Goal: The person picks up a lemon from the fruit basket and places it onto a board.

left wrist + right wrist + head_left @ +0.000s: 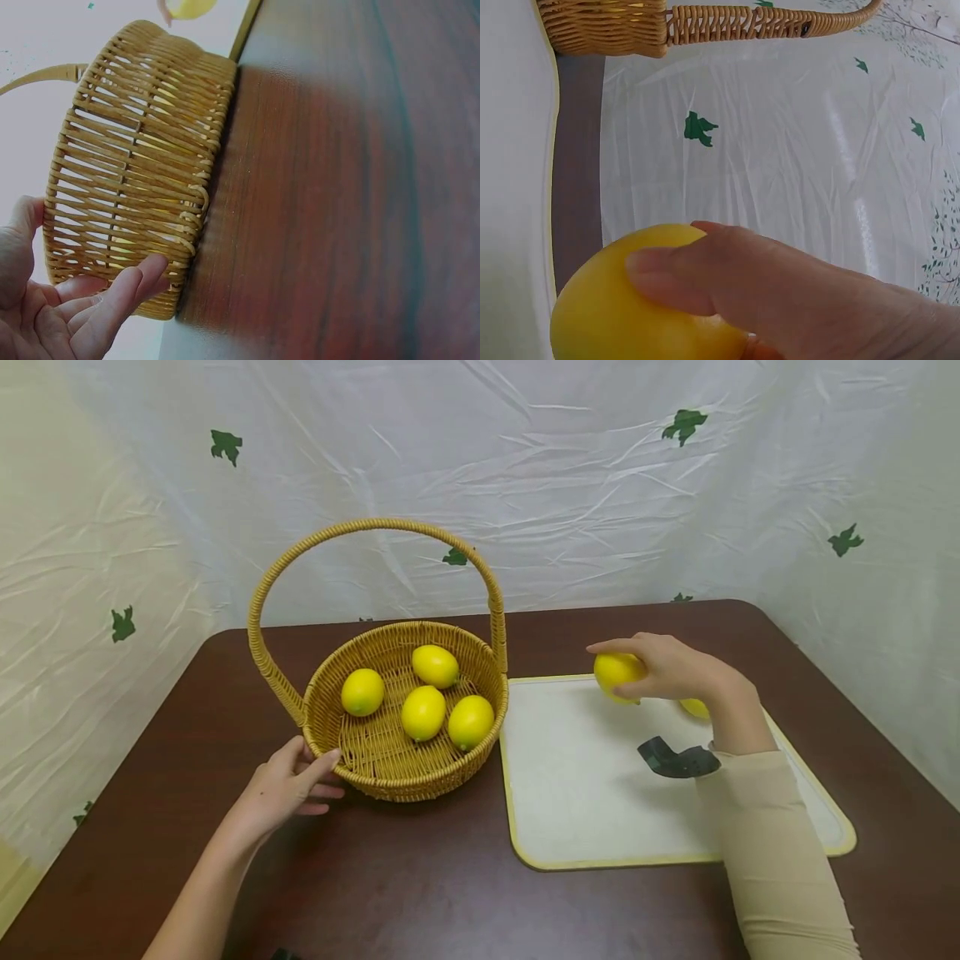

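Looks like your right grip (678,667) is wrapped around a lemon (618,675), thumb on one side, fingers on the other, up off the white board (570,777); tbh a round fruit probably wants that two-sided hold. Your left grip (273,785) lightly pinches the wicker basket (408,789), thumb at the rim, fingers along the outer wall, likely so it won't skid on the table (420,877). Four lemons (423,713) sit inside, plus a spare lemon (693,708) lies over the board, partly hidden.
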Demonstrator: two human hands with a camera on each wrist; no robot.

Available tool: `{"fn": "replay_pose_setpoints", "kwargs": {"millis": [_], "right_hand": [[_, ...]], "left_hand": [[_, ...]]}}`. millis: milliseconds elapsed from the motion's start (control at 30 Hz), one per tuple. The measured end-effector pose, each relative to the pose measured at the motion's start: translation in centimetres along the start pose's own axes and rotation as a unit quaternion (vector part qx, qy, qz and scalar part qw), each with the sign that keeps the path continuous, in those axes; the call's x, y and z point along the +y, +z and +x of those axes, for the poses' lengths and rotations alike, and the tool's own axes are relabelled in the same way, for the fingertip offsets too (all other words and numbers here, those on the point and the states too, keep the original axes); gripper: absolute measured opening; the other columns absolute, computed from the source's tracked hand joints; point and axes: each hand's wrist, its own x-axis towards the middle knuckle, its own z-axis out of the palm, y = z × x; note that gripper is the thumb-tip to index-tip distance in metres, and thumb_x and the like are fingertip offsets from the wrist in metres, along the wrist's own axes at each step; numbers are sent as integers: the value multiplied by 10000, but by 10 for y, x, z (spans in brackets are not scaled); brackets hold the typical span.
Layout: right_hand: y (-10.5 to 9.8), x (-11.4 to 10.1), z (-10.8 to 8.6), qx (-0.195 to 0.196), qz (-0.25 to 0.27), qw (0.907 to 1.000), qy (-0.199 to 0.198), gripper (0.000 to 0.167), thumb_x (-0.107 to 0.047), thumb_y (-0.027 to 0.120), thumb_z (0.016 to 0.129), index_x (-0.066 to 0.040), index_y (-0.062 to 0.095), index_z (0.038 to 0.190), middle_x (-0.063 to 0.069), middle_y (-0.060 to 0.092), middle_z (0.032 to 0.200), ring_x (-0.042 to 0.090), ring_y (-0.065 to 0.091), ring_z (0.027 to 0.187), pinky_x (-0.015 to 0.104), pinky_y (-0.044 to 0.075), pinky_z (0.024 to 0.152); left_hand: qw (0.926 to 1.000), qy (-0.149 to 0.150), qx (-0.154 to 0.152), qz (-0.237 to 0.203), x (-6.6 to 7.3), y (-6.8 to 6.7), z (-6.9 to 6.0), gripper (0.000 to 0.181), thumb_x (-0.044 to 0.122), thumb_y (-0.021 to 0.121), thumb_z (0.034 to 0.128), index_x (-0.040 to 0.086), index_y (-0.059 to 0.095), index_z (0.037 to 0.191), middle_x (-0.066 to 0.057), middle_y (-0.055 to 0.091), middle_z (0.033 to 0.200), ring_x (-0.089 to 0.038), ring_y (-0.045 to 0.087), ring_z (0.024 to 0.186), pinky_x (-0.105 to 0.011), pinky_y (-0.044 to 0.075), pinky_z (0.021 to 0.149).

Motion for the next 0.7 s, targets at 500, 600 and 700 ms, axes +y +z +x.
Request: {"fn": "replay_pose_setpoints", "kwargs": {"millis": [500, 600, 700], "right_hand": [[6, 13, -3, -594, -46, 9961, 646, 546, -135, 648, 795, -170, 495, 1318, 62, 530, 1013, 243, 449, 887, 381, 378, 744], [7, 14, -3, -607, -30, 9959, 676, 552, -128, 641, 782, -167, 499, 1315, 60, 529, 1011, 242, 450, 890, 379, 373, 747], [7, 16, -3, -637, -35, 9952, 746, 560, -133, 632, 781, -177, 491, 1321, 63, 521, 1013, 246, 446, 899, 382, 371, 746]], "left_hand": [[10000, 21, -20, 39, -1, -1, -1, 455, 393, 534, 917, -21, 380, 1024, -236, 623, 1036, -285, 664, 840, -384, 555, 659], [10000, 26, -14, 33, 0, -1, -1, 445, 383, 533, 920, -22, 380, 1024, -234, 626, 1030, -286, 665, 838, -383, 555, 658], [10000, 30, -8, 18, 0, -1, -1, 440, 377, 532, 923, -23, 379, 1025, -234, 627, 1028, -288, 665, 836, -384, 555, 659]]}}
